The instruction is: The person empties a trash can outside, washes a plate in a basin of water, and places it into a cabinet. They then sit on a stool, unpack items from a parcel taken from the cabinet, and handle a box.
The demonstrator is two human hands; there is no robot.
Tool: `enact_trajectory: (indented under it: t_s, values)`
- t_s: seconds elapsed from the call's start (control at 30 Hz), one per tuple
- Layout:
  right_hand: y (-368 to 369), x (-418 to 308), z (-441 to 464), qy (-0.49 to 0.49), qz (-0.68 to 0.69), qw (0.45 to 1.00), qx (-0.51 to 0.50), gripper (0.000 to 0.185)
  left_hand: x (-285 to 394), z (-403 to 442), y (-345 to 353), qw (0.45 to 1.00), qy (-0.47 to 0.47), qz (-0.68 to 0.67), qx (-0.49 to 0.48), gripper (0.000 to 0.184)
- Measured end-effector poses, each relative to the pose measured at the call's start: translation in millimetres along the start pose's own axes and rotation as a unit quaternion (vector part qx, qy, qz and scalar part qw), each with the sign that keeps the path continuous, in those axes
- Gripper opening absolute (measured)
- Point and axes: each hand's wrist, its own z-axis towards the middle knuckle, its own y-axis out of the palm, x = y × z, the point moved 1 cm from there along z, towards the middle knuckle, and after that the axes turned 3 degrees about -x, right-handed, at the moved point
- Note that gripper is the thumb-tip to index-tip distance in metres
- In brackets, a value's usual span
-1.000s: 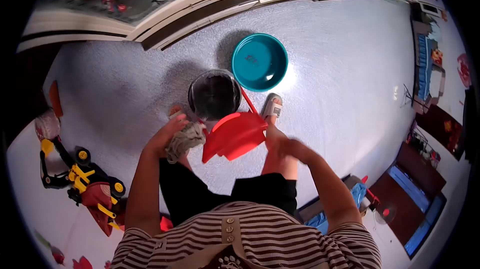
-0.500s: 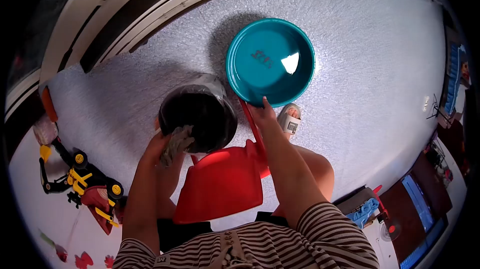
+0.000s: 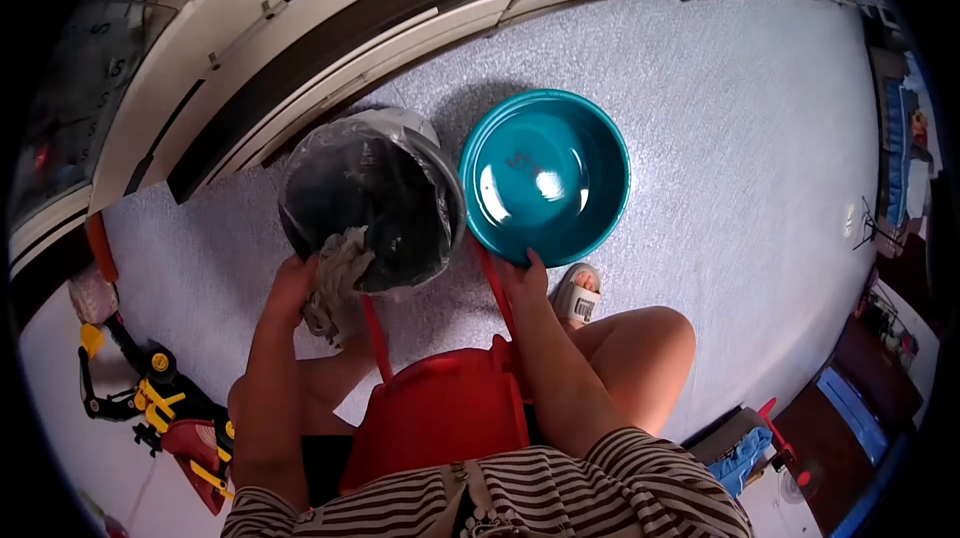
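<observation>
My left hand (image 3: 289, 290) is closed at the near left rim of a trash bin (image 3: 456, 200) lined with a clear plastic bag. A crumpled grey rag (image 3: 338, 278) is bunched beside its fingers and hangs over that rim. The fingertips behind the bin are hidden. The bin's mouth faces up toward me, with a dark inside. My right hand (image 3: 526, 281) grips the near rim of a round teal basin (image 3: 470, 188), thumb over the edge. Shallow water with bright reflections shows in the basin. A red plastic stool or chair (image 3: 440, 408) stands between my legs.
Cabinets (image 3: 420, 43) line the far side of the floor (image 3: 720, 158). A black and yellow toy vehicle (image 3: 160, 393) sits at left. My sandalled foot (image 3: 580, 293) is beside the basin. Blue cloth (image 3: 740, 458) and a dark red surface (image 3: 830, 418) are at lower right.
The bin has shifted away from me and left, with my left hand and the rag, showing more of its inside. My right hand stays on the basin. The view has tilted up.
</observation>
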Motion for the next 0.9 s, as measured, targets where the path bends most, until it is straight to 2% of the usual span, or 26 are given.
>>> enact_trajectory:
  t_s: [0.1,0.17,0.2,0.23,0.27,0.3,0.33,0.37,0.43,0.47,0.57,0.67,0.7,0.8,0.9]
  values:
    - [23,-15,-18,0.004,0.069,0.997,-0.02,0.043,10,-11,4,1.0,0.016,-0.01,-0.022,0.037]
    - [21,-21,24,-0.066,0.014,0.997,0.033,0.036,14,21,12,0.998,0.044,0.002,-0.038,0.036]
    - [15,-21,59,-0.069,0.015,0.997,0.026,0.036,13,56,17,0.996,0.061,0.017,-0.056,0.036]
    - [7,-18,96,-0.087,0.026,0.996,0.021,0.033,-3,108,12,0.997,0.051,0.039,-0.048,0.036]
    - [5,-16,120,-0.104,0.039,0.994,0.015,0.03,4,123,17,0.996,0.059,0.038,-0.049,0.036]
    - [17,-10,127,-0.102,0.041,0.994,0.004,0.03,13,123,21,0.995,0.05,0.087,-0.027,0.036]
    - [28,-4,122,-0.097,0.029,0.994,0.047,0.027,19,117,22,0.99,0.04,0.135,-0.003,0.037]
    - [39,1,115,-0.091,0.017,0.992,0.089,0.024,21,112,20,0.99,0.05,0.134,0.002,0.037]
    - [44,-1,115,-0.105,0.006,0.989,0.102,0.023,18,111,24,0.982,0.051,0.182,0.023,0.037]
    - [48,-4,120,-0.12,-0.006,0.985,0.122,0.022,19,115,26,0.981,0.059,0.181,0.026,0.037]
    - [66,-10,146,-0.157,-0.006,0.981,0.114,0.021,26,111,33,0.996,0.065,0.034,-0.049,0.038]
    - [63,-30,159,-0.124,0.024,0.987,0.102,0.022,30,105,42,0.999,0.037,0.025,-0.003,0.038]
    - [67,-34,161,-0.12,0.022,0.988,0.094,0.022,33,103,44,0.999,0.03,0.003,-0.03,0.04]
    - [79,-44,163,-0.126,0.038,0.987,0.092,0.024,38,102,48,0.998,0.037,0.0,-0.054,0.039]
    - [97,-55,163,-0.146,0.005,0.982,0.122,0.031,24,125,45,0.995,0.063,0.073,-0.04,0.04]
